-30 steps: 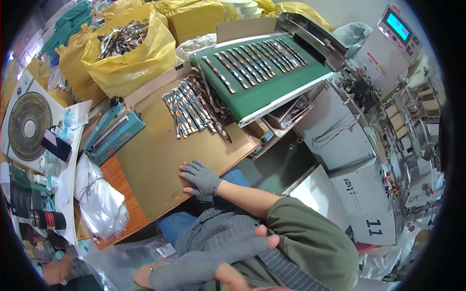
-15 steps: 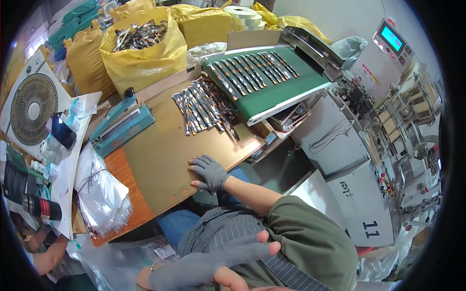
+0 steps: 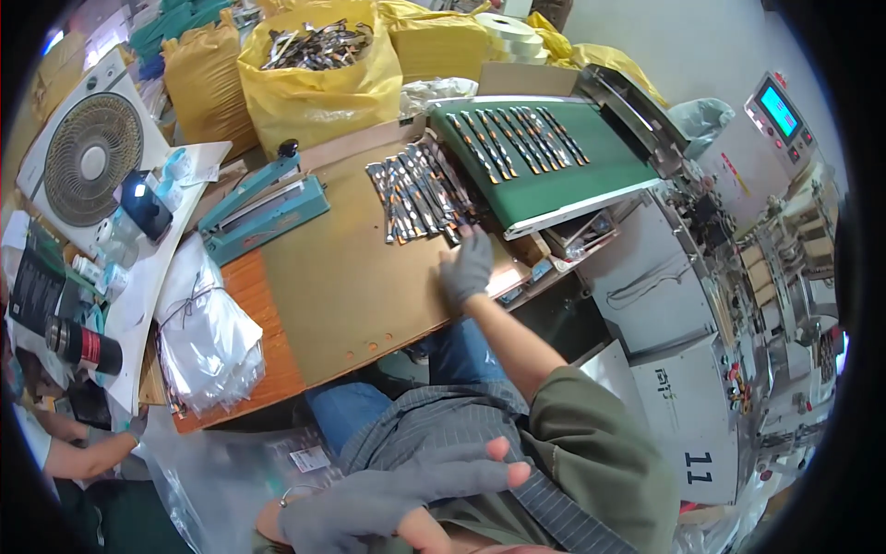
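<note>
My right hand [image 3: 467,268], in a grey glove with bare fingertips, reaches over the table with fingers extended. Its fingertips are at the near right edge of a pile of long, narrow packets [image 3: 415,198] in black, orange and silver; whether they touch it I cannot tell. Nothing shows in its grasp. Low in the picture, my left hand [image 3: 397,494], gloved the same way, is held in front of my body with its fingers stretched out to the right and nothing in them. More slim packets [image 3: 526,140] lie side by side on a green conveyor belt [image 3: 544,196] beyond the pile.
A teal bar sealer [image 3: 268,222] stands at the table's left, with a tied bundle of clear bags [image 3: 208,323] nearer. A fan [image 3: 94,159] and a black cup [image 3: 83,346] are further left. A yellow sack [image 3: 323,97] stands behind. Another person's arm [image 3: 101,454] shows at lower left.
My right hand has moved from the table's near edge, forward and right, to the packet pile. My left hand stays nearly in place. The whole view has shifted somewhat.
</note>
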Motion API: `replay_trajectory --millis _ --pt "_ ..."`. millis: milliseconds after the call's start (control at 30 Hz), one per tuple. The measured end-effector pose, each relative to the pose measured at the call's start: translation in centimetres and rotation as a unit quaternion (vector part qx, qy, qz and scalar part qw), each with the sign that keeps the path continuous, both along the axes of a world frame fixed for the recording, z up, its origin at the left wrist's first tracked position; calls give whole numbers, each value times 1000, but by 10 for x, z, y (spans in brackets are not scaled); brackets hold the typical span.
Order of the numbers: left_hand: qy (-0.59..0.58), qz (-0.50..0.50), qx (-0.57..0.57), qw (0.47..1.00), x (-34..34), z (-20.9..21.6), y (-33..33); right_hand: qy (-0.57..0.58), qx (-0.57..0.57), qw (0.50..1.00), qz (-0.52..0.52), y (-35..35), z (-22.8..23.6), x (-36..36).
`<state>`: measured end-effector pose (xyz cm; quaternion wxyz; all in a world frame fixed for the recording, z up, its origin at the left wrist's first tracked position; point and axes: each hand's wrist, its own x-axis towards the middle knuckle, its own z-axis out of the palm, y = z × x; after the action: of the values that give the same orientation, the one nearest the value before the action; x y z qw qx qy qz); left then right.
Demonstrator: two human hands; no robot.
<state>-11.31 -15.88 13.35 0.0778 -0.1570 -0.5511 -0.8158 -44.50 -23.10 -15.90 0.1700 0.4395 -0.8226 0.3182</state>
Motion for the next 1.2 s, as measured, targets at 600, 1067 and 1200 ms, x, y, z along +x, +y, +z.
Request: replay_trajectory --millis 600,1067,1200 --pt "105 144 -27 984 -10 4 7 -233 -60 964 110 -36 46 3" --pt "-348 752 -413 378 172 -205 -158 19 76 940 332 21 8 80" --pt "-437 685 -399 425 193 -237 -198 9 74 936 345 14 2 76"
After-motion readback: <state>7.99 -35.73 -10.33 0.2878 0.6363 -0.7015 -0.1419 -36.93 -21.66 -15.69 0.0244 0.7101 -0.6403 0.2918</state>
